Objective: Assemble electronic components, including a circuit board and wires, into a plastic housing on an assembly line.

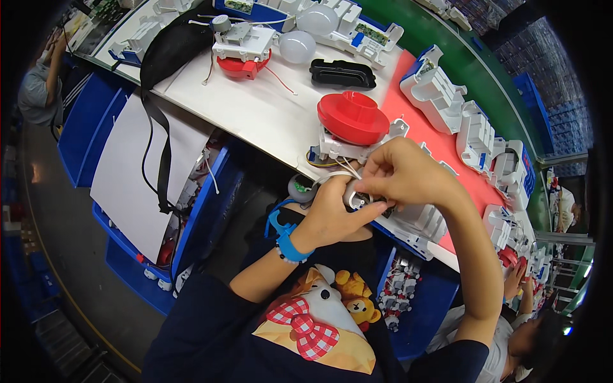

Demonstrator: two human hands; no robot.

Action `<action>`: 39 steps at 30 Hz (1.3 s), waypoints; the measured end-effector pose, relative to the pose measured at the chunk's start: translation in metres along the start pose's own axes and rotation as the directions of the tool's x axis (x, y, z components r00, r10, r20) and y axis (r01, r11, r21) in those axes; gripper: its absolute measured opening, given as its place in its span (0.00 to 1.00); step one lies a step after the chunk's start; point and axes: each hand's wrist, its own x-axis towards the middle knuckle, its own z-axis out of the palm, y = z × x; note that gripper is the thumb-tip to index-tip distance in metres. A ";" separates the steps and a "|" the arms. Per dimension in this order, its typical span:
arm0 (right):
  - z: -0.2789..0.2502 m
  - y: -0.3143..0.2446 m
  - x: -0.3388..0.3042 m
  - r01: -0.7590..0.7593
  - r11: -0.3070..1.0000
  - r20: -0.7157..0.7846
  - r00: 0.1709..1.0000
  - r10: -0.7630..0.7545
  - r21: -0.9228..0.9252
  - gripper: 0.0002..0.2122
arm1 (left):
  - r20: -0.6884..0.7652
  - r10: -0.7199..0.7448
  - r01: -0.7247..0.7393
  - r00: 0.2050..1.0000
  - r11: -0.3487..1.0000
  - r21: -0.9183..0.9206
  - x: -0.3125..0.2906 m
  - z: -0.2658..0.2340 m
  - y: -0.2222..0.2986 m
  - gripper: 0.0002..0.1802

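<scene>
My left hand (329,217), with a blue band at its wrist, is closed around a small rounded white plastic part (352,195) at the table's near edge. Over the same part, my right hand (412,172) pinches with thumb and bent fingers; whatever lies between those fingertips is hidden. White wires (345,167) run from the held part up to a white assembly topped by a red funnel-shaped piece (354,119), just beyond my hands. A grey round part with green inside (301,189) hangs beside my left hand.
A black tray (343,74), a red-and-white assembly (242,48) and white domes (297,47) lie farther back. White housings (434,96) line the red mat. Blue bins (211,198) stand below the table's edge. Another person's hand (514,279) works at right.
</scene>
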 end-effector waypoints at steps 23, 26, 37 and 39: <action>-0.037 0.068 -0.001 0.102 0.929 0.101 0.984 -0.147 0.357 0.07 | 0.289 0.142 -0.264 0.947 0.857 0.442 0.092 -0.063 0.046 0.50; -0.036 0.070 -0.008 0.107 0.924 0.091 0.984 -0.150 0.368 0.06 | 0.420 0.049 -0.208 0.906 0.916 0.342 0.107 -0.047 0.037 0.54; -0.037 0.078 -0.033 0.226 0.930 0.042 0.968 -0.248 0.291 0.06 | 0.478 0.480 -0.641 0.736 0.721 0.264 0.116 -0.015 0.067 0.50; -0.038 0.078 -0.039 0.178 0.930 0.066 0.975 -0.210 0.322 0.06 | 0.516 0.481 -0.660 0.709 0.711 0.243 0.120 -0.009 0.068 0.49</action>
